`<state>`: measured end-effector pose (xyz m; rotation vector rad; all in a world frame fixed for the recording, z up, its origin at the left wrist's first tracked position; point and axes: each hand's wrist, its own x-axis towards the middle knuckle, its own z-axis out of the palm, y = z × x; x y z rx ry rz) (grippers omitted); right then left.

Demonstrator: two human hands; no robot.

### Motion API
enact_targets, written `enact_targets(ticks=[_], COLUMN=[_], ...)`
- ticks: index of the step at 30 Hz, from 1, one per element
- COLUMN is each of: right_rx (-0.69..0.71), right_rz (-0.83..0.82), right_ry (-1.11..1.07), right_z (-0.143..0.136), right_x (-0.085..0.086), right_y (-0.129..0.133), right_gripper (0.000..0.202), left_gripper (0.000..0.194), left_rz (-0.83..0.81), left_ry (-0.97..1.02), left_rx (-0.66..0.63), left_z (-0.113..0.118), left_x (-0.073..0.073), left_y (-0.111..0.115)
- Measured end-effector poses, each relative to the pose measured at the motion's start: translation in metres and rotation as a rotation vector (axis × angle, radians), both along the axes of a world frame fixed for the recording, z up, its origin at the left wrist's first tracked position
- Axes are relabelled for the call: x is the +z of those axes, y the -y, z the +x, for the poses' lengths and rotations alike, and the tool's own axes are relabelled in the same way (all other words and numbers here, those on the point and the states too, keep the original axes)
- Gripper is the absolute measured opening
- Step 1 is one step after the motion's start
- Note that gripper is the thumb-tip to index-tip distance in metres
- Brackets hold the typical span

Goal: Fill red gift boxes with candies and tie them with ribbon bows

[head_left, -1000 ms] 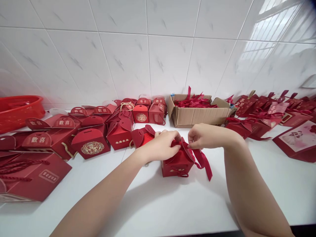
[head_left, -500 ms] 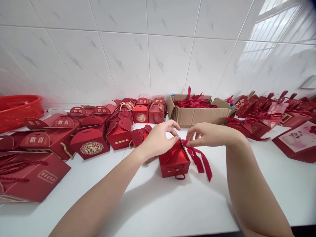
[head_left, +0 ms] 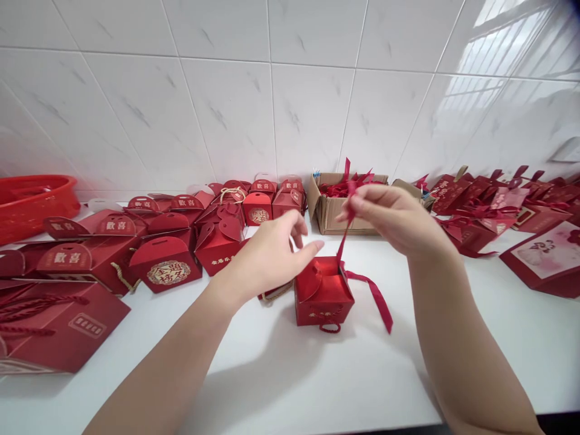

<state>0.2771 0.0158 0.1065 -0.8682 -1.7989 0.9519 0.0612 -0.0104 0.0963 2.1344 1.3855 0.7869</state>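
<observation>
"Red gift box (head_left: 325, 296) sits on the white table (head_left: 371, 374), below your right-hand pinch and a touch to its left. Your right hand (head_left: 385, 211) has thumb and fingertips closed on a dark red ribbon (head_left: 379, 299): one length runs up from the box's far right edge to your fingers, the other trails loose to the box's right. Threaded through a slot? Can't tell from here."

"Yep, same read. And your left hand (head_left: 276, 251) has its thumb well apart from the curled fingers, looks like it's got hold of nothing. It hangs just above the left flap (head_left: 309, 281), not touching as far as I can see."

"How'd you reckon it handles? My guess is light, thin card, stiff at the folds but easy to crease, so a hard tug could drag the whole box towards your pinch."

"Agreed, and I'd bet the ribbon's soft, limp and a bit slippery. Best pinch it close to where it leaves the card, down below your right fingertips. To steady things, your left would do better low on the side wall under it than on that curved flap, which would probably bend. I wouldn't haul it by the cord loop (head_left: 330, 331) either, lol."
</observation>
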Motion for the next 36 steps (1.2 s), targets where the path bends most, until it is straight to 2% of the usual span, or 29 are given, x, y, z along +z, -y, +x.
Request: enact_targets(ticks=[3,5,8,12,14,16,21,29,33,36], right_rx=[-0.223,-0.248,-0.121,0.104,0.097,0.057,0.033,0.057,0.072,0.107], right_rz=[0.135,0.14,0.044,-0.134,-0.147,-0.136,-0.171,-0.181,-0.195,-0.195], right_ry=[-0.19,-0.223,-0.124,0.387,0.62,0.725,0.767,0.74,0.742,0.743], right_z=[0.002,0.002,0.0,-0.008,-0.014,-0.02,-0.031,-0.032,-0.036,-0.043], right_x=[0.003,0.005,0.006,0.001,-0.004,-0.011,-0.023,-0.016,-0.022,-0.029], right_y=[0.007,0.01,0.01,0.004,0.0,-0.004,-0.008,-0.005,-0.007,-0.009], right_gripper=[0.024,0.022,0.023,0.023,0.021,0.021,0.021,0.025,0.028,0.023], left_gripper=[0.05,0.059,0.072,0.078,0.081,0.081,0.076,0.073,0.074,0.074], left_rz=[-0.229,-0.296,-0.332,-0.437,-0.451,-0.434,-0.444,-0.482,-0.51,-0.516], left_ry=[-0.216,-0.289,-0.311,-0.275,-0.243,-0.237,-0.301,-0.249,-0.237,-0.239], left_rx=[-0.038,-0.057,-0.063,-0.116,-0.138,-0.143,-0.128,-0.13,-0.122,-0.134], left_z=[-0.001,0.001,0.001,-0.008,-0.011,-0.012,-0.012,-0.013,-0.012,-0.012], left_x=[-0.008,-0.012,-0.011,-0.004,0.0,0.002,0.006,0.003,0.005,0.004], left_y=[0.001,0.002,0.002,-0.003,-0.007,-0.01,-0.013,-0.014,-0.013,-0.013])
